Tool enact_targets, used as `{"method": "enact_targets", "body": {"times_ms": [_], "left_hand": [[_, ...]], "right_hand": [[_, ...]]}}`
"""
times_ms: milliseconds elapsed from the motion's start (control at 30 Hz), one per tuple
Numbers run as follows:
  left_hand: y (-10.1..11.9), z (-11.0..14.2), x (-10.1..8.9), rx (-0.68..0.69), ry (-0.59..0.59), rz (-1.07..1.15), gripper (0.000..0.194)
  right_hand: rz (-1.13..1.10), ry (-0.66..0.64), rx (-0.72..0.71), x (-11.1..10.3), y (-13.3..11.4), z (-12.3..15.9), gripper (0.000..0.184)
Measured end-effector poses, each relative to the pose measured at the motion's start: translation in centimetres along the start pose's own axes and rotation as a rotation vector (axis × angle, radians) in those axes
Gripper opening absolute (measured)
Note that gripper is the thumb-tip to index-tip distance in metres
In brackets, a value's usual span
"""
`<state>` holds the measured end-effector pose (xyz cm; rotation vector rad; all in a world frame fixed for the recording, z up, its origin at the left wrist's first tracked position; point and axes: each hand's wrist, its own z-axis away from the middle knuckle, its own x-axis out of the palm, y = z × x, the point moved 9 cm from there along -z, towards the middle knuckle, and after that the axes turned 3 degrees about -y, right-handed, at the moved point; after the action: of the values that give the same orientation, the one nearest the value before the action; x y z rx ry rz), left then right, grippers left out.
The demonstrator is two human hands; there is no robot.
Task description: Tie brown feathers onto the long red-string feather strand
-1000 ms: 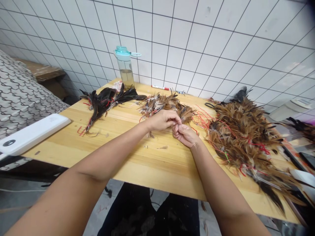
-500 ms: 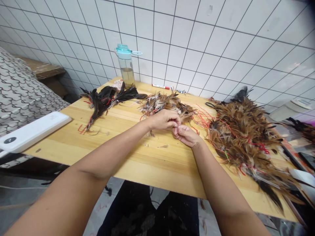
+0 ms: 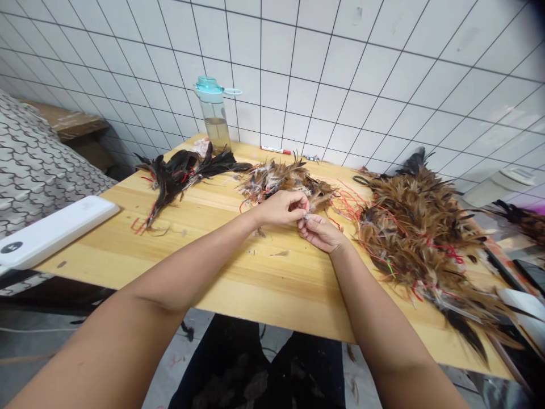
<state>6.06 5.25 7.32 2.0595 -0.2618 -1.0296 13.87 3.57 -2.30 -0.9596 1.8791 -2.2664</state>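
My left hand (image 3: 283, 208) is closed in a pinch over the middle of the wooden table (image 3: 238, 272). Right against it, my right hand (image 3: 322, 232) is closed too, fingertips touching the left ones. A tiny pale bit shows between them, with a touch of red by the left fingers; its kind is too small to tell. Just behind the hands lies a pile of brown and whitish feathers (image 3: 281, 179). Loose red strings (image 3: 347, 201) spread to the right of it.
Black feathers (image 3: 170, 173) lie at the left, near a blue-lidded water bottle (image 3: 216, 119). A large heap of brown feathers (image 3: 426, 227) covers the right side. A red marker (image 3: 275, 150) lies by the tiled wall, and a white device (image 3: 59, 230) sits at the left edge.
My hands stay pinched together in nearly the same place, with a slight shift of the fingers. A little red now shows at the left fingertips. The view has turned slightly.
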Motion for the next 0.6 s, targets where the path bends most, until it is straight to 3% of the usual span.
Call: {"method": "enact_targets", "body": {"times_ms": [267,400,600], "left_hand": [[1.2,0.2,-0.4,0.022,0.105,-0.138,0.011],[0.5,0.3,-1.0,-0.033,0.105,-0.109,0.009],[-2.1,0.2,-1.7,-0.098,0.020,0.054,0.014]], "right_hand": [[-0.059,0.032,-0.031,-0.5,0.0,-0.3,0.042],[-0.048,0.096,-0.048,-0.7,-0.5,-0.3,0.048],[0.190,0.436,-0.258,-3.8,-3.3,0.5,0.045]]}}
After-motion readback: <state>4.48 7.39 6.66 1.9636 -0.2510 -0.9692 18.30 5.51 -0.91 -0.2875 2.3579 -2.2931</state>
